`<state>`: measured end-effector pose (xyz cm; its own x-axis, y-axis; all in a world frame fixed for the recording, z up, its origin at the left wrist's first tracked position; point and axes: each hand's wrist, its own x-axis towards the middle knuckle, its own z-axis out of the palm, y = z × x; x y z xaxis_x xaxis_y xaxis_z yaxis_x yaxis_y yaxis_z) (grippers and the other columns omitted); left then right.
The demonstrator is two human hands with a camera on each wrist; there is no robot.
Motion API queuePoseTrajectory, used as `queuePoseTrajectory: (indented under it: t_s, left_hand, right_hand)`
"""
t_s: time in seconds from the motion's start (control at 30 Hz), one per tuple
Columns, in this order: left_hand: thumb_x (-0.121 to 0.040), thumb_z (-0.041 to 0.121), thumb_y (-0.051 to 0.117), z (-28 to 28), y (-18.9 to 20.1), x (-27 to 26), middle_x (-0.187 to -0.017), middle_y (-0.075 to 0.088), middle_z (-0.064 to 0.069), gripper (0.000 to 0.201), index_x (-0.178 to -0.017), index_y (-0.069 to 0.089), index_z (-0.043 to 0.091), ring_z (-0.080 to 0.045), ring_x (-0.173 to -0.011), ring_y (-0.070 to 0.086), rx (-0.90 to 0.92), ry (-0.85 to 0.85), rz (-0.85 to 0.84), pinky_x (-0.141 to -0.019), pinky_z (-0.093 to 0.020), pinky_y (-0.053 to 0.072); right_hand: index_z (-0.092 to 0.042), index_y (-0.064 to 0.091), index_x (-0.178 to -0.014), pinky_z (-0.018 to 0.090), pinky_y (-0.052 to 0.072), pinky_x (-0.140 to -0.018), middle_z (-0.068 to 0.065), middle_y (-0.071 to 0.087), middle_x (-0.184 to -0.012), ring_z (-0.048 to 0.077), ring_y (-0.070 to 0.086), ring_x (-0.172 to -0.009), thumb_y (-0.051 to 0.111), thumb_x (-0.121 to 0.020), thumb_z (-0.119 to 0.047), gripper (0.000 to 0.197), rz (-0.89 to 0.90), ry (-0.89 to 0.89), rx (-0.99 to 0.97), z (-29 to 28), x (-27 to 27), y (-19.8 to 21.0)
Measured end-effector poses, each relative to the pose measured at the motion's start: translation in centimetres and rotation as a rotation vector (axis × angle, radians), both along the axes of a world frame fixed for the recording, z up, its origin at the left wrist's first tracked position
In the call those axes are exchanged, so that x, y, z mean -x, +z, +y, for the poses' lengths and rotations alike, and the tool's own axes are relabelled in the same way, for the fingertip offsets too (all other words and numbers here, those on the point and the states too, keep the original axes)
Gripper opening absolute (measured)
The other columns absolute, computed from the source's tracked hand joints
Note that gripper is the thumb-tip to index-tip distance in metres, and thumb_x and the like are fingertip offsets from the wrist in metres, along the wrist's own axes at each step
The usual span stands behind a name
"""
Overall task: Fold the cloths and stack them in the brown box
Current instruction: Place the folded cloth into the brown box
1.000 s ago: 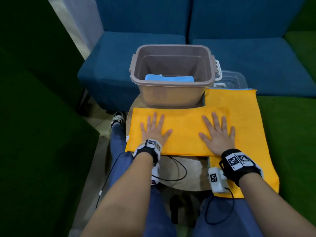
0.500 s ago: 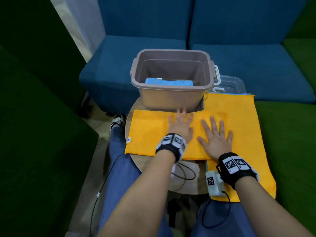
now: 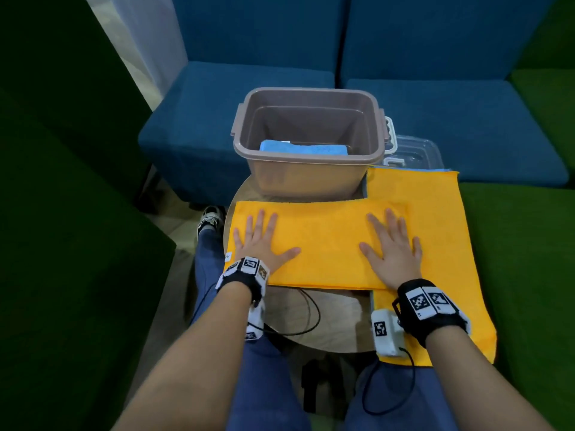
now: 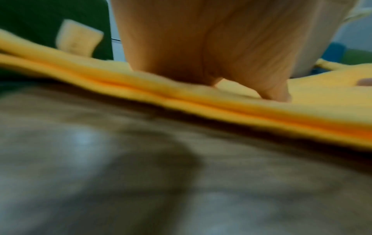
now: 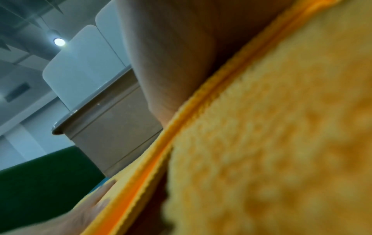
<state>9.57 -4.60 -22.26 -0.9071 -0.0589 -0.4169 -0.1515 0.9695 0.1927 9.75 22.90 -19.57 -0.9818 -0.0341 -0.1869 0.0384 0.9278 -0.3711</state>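
- Nearest, the person's blue-trousered legs sat under the near edge of the round wooden bench (image 3: 326, 309), and a black cable looped across its bare near part.
- Both forearms reached forward, each wrist wrapped in a black band with printed markers; a small white marker box (image 3: 385, 332) hung just beside the right wrist.
- The left hand (image 3: 261, 241) lay flat, palm down, fingers straight and spread, on the left end of the folded yellow cloth (image 3: 323, 244) — pressing, grasping nothing.
- The right hand (image 3: 392, 247) lay the same way on the cloth's right end, released and flat, thumb pointing left.
- That folded cloth stretched left to right across the bench, just near of the box; the left wrist view showed its doubled edge (image 4: 201, 98) lying on the wood.
- Its right end overlapped a second yellow cloth (image 3: 435, 213), spread flat to the right and running from near to far, partly over the green seat (image 3: 522, 259).
- Farther on stood the brown box (image 3: 308, 172) on the bench's far part, open-topped, touching or almost touching the folded cloth's far edge.
- Inside it lay a folded blue cloth (image 3: 303, 148) against the near wall.
- Just right of the box — a clear plastic lid (image 3: 417, 150).
- Farthest stood the blue sofa seats (image 3: 249, 88).
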Motion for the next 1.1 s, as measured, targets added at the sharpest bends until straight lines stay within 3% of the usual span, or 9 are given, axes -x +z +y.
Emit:
queuePoseTrajectory:
  t_s: [0.13,0.2,0.27,0.37,0.47,0.77,1.0,1.07,1.1]
  left_hand:
    - [-0.078,0.086,0.023,-0.4,-0.1,-0.5,-0.156,-0.031,0.004,0.099,-0.15,-0.021,0.033,-0.022,-0.145,-0.025,0.009,-0.022,0.03,-0.117,-0.051,-0.014]
    - [-0.079,0.085,0.023,-0.3,-0.1,-0.4,-0.156,-0.031,0.004,0.099,-0.15,-0.021,0.032,-0.023,-0.145,-0.025,0.01,-0.025,0.024,-0.116,-0.051,-0.014]
    - [-0.079,0.085,0.023,-0.3,0.1,-0.4,-0.156,-0.031,0.002,0.1,-0.15,-0.021,0.03,-0.024,-0.145,-0.026,0.015,-0.024,0.018,-0.116,-0.052,-0.014]
    - [-0.081,0.083,0.026,0.3,0.3,-0.5,-0.157,-0.03,0.0,0.1,-0.151,-0.02,0.028,-0.026,-0.145,-0.025,0.011,-0.002,0.012,-0.116,-0.054,-0.013]
    - [-0.08,0.084,0.029,2.0,0.4,-0.9,-0.157,-0.03,-0.001,0.103,-0.151,-0.02,0.027,-0.027,-0.145,-0.025,-0.026,0.001,0.009,-0.116,-0.054,-0.013]
    - [-0.065,0.094,0.034,0.8,-0.4,-2.1,-0.153,-0.037,0.0,0.119,-0.148,-0.024,0.032,-0.03,-0.142,-0.031,-0.04,0.084,0.031,-0.113,-0.055,-0.019]
    - [-0.065,0.092,0.04,-0.3,-0.5,-2.0,-0.152,-0.04,0.001,0.121,-0.148,-0.026,0.032,-0.031,-0.141,-0.032,-0.085,0.066,-0.001,-0.113,-0.053,-0.018]
    - [-0.072,0.084,0.046,-0.7,-0.3,-2.0,-0.155,-0.033,0.002,0.117,-0.15,-0.023,0.03,-0.027,-0.144,-0.027,-0.152,0.092,0.005,-0.115,-0.051,-0.014]
    - [-0.078,0.076,0.051,-1.2,-0.2,-2.0,-0.158,-0.026,0.003,0.112,-0.151,-0.02,0.028,-0.024,-0.146,-0.021,-0.21,0.129,0.032,-0.116,-0.048,-0.012]
  right_hand:
    - [-0.007,0.036,-0.143,0.049,0.036,-0.096,0.022,0.035,-0.143,0.041,0.039,-0.126,0.061,-0.092,-0.041,0.066,0.135,-0.499,0.124,-0.1,-0.6,1.5]
    - [0.0,0.039,-0.135,0.044,0.041,-0.078,0.024,0.047,-0.129,0.042,0.051,-0.11,0.06,-0.093,-0.041,0.062,0.05,-0.52,0.162,0.2,-0.6,2.3]
    - [0.006,0.046,-0.129,0.044,0.041,-0.078,0.027,0.054,-0.123,0.043,0.053,-0.109,0.055,-0.097,-0.038,0.054,-0.006,-0.451,0.252,0.7,-0.2,2.7]
    - [0.008,0.045,-0.137,0.046,0.036,-0.104,0.025,0.049,-0.139,0.04,0.045,-0.127,0.05,-0.1,-0.035,0.058,0.029,-0.386,0.398,1.3,0.0,3.9]
    - [0.005,0.039,-0.143,0.042,0.028,-0.112,0.021,0.04,-0.149,0.035,0.035,-0.139,0.05,-0.1,-0.034,0.059,0.143,-0.448,0.414,2.6,0.3,5.3]
    - [0.0,0.048,-0.139,0.05,0.041,-0.099,0.025,0.051,-0.137,0.044,0.045,-0.126,0.048,-0.101,-0.031,0.049,0.145,-0.55,0.231,4.2,-0.9,5.3]
    - [0.003,0.038,-0.144,0.038,0.033,-0.107,0.021,0.045,-0.146,0.035,0.042,-0.133,0.048,-0.102,-0.025,0.052,0.149,-0.331,0.456,-3.9,-1.0,6.2]
    - [0.007,0.044,-0.139,0.046,0.041,-0.101,0.025,0.053,-0.134,0.038,0.051,-0.121,0.05,-0.102,-0.023,0.048,0.105,-0.244,0.491,-6.8,-1.1,6.1]
    - [0.007,0.053,-0.128,0.05,0.045,-0.089,0.027,0.06,-0.116,0.038,0.058,-0.104,0.051,-0.101,-0.021,0.039,0.099,-0.183,0.504,-8.2,-1.3,5.9]
